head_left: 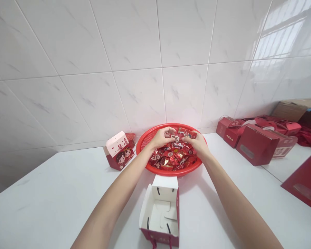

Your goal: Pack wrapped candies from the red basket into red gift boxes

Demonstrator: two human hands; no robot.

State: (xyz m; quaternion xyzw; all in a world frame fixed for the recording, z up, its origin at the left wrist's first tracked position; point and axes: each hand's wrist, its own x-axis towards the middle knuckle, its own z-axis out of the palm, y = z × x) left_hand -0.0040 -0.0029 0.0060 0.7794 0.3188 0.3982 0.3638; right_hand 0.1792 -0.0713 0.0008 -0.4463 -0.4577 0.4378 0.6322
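A red oval plastic basket (pixel 202 165) holds a heap of red-wrapped candies (pixel 174 158), several with gold or white print. My left hand (pixel 162 137) reaches over its left side, fingers curled and thumb against a small wrapped candy (pixel 176 138). Over the right side, my right hand (pixel 198 143) has its thumb and fingers closed about another red wrapper, partly hidden by the hand. In front of the basket, between my forearms, stands an opened gift box (pixel 159 207), white inside and dark red outside, with cord ends showing in its walls and nothing inside.
Left of the basket stands a closed red and pink gift box (pixel 120 152) with cartoon figures, a small red container (pixel 130 136) behind it. At right are several red boxes (pixel 257 144), another red box (pixel 305 183) and a cardboard carton (pixel 290 109). A tiled wall (pixel 137 93) rises behind.
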